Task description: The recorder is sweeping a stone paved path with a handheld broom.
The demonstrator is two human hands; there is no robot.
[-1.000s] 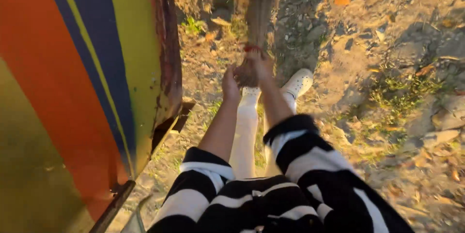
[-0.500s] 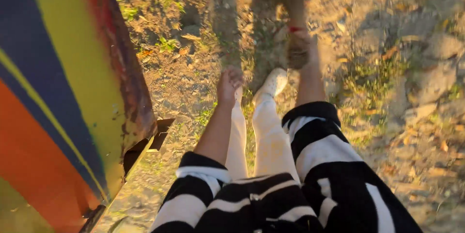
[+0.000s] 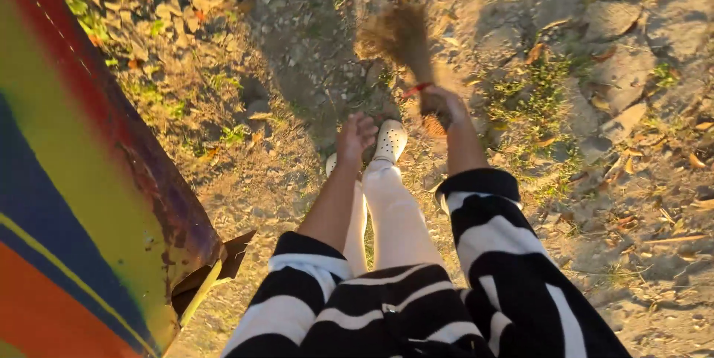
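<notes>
The ground (image 3: 297, 46) is dry, stony earth with scattered dead leaves and small patches of green weed, lit by low warm sun. At the far left stands a large painted metal panel (image 3: 82, 202), banded in red, yellow, blue and orange, its edge rusty and a bent corner jutting out near the bottom. Just right of it, the person looks down at their own black-and-white striped sleeves (image 3: 491, 224), white trousers and a white perforated shoe (image 3: 390, 140).

The left hand (image 3: 355, 135) hangs loosely curled above the shoes and holds nothing; it touches no tool. Further right, the right hand (image 3: 440, 103) is closed in a fist around the handle end of a small brush of dry straw-coloured fibres (image 3: 398, 34), bound with a red tie close to the grip. The brush is blurred, so its fine shape is hard to tell.

The brush's long axis runs from the fist up and to the left in the view, away from the person, with the bushy head pointing forward toward the shadowed ground ahead.

Judging by the blur and the angle, the work in hand is a sweep stroke over the dirt. The next move would call for bringing the bristle end down onto the ground with a firm grip.
</notes>
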